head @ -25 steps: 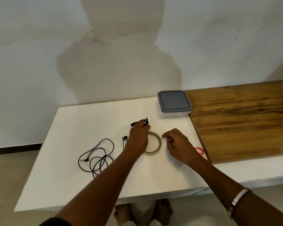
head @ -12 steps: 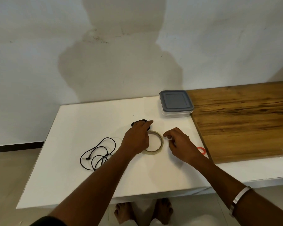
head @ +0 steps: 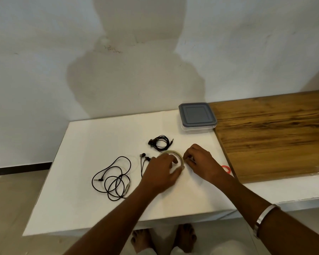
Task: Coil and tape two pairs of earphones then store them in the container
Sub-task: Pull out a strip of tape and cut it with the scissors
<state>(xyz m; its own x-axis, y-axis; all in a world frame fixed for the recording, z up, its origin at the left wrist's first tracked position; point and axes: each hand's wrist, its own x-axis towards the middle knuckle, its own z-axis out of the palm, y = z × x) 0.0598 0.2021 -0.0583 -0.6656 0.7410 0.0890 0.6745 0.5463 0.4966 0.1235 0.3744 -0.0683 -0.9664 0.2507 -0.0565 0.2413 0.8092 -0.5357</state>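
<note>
The left hand [head: 162,173] gripped the tape roll [head: 173,159]; the right hand [head: 201,162] pinched at its edge, seemingly the tape end. The coil [head: 159,143] lay loose nearby and could have sprung open; the strip might have stuck to itself.

Left hand [head: 162,173] blurred, covering part of the tape roll [head: 175,153]; fingertip hold unclear
</note>
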